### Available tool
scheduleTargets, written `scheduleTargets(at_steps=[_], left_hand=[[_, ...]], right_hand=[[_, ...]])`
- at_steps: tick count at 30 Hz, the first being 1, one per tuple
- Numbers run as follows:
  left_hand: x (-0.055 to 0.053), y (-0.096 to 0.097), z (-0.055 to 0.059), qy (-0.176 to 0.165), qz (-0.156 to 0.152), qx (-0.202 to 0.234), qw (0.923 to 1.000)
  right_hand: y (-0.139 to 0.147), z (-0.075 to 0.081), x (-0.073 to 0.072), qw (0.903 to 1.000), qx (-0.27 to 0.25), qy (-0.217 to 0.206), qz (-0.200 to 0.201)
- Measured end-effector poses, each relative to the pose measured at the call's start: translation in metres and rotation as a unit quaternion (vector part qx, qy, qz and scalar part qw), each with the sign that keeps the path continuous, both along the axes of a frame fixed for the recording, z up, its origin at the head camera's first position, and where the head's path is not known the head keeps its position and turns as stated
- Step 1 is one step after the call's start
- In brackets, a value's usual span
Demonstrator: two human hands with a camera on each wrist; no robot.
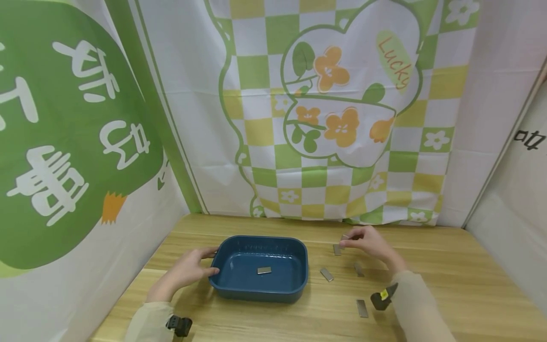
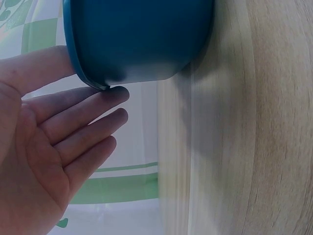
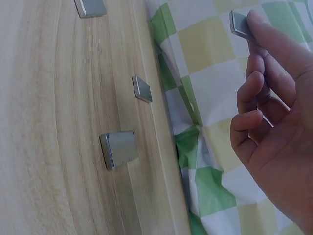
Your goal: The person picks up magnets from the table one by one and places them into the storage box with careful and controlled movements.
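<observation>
My left hand [image 1: 190, 271] is at the left end of a dark blue rectangular basin [image 1: 266, 295], touching its rim. In the left wrist view, the fingers [image 2: 90, 132] are mostly straight and spread beside the basin's wall. My right hand [image 1: 371, 244] pinches a small, flat, silvery rectangular block [image 3: 241, 25] between thumb and fingers, raised over the back of the table. Just below that hand lies a similar block [image 1: 337, 250]. One more block [image 1: 264, 270] rests inside the basin, on its floor.
Other silvery blocks lie right of the basin: one close to it [image 1: 326, 274], another block [image 1: 358, 270] under the right forearm, and a third block [image 1: 362, 308] toward the front. The wooden table [image 1: 239, 318] meets a patterned cloth [image 1: 342, 190] at the back.
</observation>
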State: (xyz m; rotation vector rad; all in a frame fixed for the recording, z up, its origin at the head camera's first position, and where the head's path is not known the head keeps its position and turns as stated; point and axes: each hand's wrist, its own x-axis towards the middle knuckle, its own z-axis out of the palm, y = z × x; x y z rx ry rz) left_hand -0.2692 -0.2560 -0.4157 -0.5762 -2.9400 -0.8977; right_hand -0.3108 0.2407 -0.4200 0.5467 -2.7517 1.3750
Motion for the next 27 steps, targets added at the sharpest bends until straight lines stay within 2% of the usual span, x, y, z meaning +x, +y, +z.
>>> scheduleTargets(at_steps=[11,27], left_hand=[[0.001,-0.001,0.0,-0.003,0.001,0.005,1.0],[0.0,0.0,-0.001,-0.003,0.001,0.003,1.0]], right_hand=[[-0.015,0.008,0.0,0.9998,0.002,-0.005,0.021],[-0.037,0.01,-0.007,0.9985,-0.004,-0.01,0.054]])
